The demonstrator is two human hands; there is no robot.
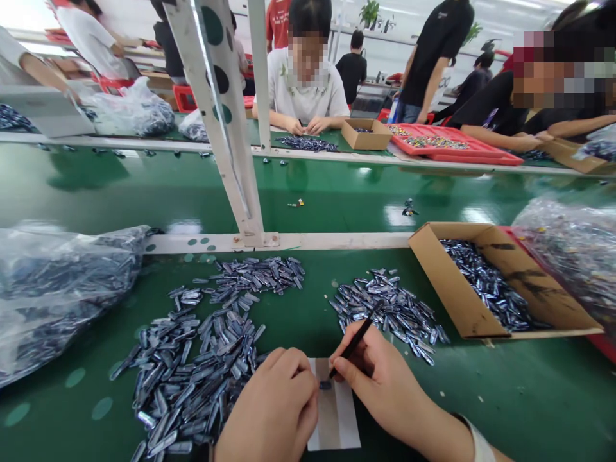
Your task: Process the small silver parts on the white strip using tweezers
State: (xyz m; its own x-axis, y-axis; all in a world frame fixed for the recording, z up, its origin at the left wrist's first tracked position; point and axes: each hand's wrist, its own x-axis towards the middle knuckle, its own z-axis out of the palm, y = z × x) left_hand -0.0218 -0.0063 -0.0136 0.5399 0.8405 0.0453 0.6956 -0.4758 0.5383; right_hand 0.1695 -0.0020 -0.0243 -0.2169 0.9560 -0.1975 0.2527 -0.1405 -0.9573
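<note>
My right hand grips a thin black pen-like tool, its tip pointing down at a small dark piece. That piece lies on a white sheet with a beige strip. My left hand rests at the sheet's left edge with its fingers curled together; whatever they may hold is hidden. Left of that hand spreads a large pile of dark, glossy elongated pieces, and a smaller heap joins it farther back. Another pile of similar pieces sits just beyond my right hand.
An open cardboard box of dark pieces stands at the right, beside a clear plastic bag. A full plastic bag lies at the left. A white metal post rises from the rail. Across the green belt, several people sit or stand.
</note>
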